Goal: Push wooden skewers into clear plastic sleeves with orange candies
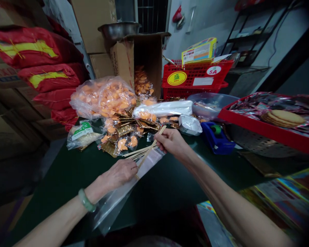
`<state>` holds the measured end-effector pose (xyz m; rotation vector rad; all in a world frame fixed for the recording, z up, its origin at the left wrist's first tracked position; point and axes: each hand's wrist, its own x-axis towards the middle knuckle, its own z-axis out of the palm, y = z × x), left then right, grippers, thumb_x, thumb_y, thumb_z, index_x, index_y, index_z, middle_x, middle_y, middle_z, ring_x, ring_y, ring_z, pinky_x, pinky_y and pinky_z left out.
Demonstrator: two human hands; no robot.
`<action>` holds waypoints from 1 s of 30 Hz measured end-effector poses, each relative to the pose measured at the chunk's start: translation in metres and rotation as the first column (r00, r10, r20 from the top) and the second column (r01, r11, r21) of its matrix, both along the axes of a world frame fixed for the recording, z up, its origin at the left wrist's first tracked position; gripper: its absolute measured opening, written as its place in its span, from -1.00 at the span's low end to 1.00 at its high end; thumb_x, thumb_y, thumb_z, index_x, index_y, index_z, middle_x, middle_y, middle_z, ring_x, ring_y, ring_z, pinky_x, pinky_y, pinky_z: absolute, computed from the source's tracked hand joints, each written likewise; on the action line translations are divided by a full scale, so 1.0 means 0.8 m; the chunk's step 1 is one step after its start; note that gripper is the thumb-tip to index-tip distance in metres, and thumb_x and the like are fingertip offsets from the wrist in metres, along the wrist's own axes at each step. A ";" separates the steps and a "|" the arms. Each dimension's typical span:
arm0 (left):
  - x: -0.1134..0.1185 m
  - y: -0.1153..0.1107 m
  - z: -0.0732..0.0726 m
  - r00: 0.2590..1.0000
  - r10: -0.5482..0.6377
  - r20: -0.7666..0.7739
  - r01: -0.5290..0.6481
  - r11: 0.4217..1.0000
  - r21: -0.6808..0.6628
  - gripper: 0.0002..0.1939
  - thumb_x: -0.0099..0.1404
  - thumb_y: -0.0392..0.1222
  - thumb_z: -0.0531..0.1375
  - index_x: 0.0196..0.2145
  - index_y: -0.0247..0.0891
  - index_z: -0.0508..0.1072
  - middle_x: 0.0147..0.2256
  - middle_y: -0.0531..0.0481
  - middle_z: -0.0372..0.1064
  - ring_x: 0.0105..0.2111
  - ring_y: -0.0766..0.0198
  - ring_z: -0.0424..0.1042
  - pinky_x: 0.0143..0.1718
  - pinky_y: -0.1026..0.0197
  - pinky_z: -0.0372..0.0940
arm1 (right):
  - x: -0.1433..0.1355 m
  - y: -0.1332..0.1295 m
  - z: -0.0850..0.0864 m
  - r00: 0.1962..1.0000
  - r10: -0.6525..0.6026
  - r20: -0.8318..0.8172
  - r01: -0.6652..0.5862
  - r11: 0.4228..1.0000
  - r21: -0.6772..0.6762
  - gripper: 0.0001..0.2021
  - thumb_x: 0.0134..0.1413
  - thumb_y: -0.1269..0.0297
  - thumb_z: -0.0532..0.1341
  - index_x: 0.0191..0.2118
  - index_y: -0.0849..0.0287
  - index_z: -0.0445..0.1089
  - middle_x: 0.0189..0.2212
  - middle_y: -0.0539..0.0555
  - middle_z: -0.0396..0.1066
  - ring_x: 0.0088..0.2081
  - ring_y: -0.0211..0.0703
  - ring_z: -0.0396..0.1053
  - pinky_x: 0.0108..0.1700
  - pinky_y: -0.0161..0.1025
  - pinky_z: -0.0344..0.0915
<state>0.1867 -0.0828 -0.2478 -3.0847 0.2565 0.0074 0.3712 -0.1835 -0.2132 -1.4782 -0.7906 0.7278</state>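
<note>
Wooden sticks slant between the two hands over the dark green table, held at both ends. The right hand pinches them near the top, thumb against curled fingers; the left hand is closed around the lower part, a pale green bangle on its wrist. Beneath them lies a long clear plastic bag — whether the fingers grip it too, I can't tell from where I stand. More loose sticks lie just behind the left hand. Beyond that spreads a heap of gold packets and wrapped orange pieces, with foil trays to the right — and then a blue tape dispenser.
</note>
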 end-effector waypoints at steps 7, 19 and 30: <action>0.007 0.000 0.004 0.999 -0.019 0.050 0.017 0.999 0.038 -0.68 0.31 -0.40 -0.16 -0.43 -0.36 0.33 -0.46 -0.06 0.28 -0.45 0.25 0.23 -0.45 0.24 0.07 | -0.016 0.020 -0.037 0.990 0.129 -0.063 -0.134 0.988 -0.080 -0.79 -0.17 0.37 0.13 -0.72 0.23 0.22 -0.85 -0.11 0.14 -0.81 -0.42 0.05 -0.79 -0.45 0.00; 0.009 -0.024 -0.006 0.787 0.565 0.248 -0.417 0.784 -0.461 -0.62 0.21 -0.05 0.08 -0.06 -0.29 0.22 -0.21 -0.13 0.31 -0.25 0.17 0.30 -0.28 0.18 0.19 | -0.046 0.019 -0.086 0.950 0.253 -0.182 -0.262 0.965 -0.026 -0.73 -0.29 0.12 0.23 -0.66 0.26 0.31 -0.74 -0.06 0.24 -0.67 -0.39 0.14 -0.61 -0.40 0.10; -0.006 -0.042 -0.037 0.775 0.629 0.062 -0.579 0.746 -0.329 -0.76 0.11 -0.19 0.13 -0.22 -0.24 0.32 -0.22 -0.08 0.33 -0.22 0.06 0.22 -0.28 0.09 0.02 | 0.011 0.000 -0.093 0.989 0.039 -0.142 -0.035 0.999 0.035 -0.70 -0.40 0.13 0.30 -0.78 0.25 0.28 -0.75 -0.05 0.22 -0.62 -0.35 0.11 -0.52 -0.33 0.05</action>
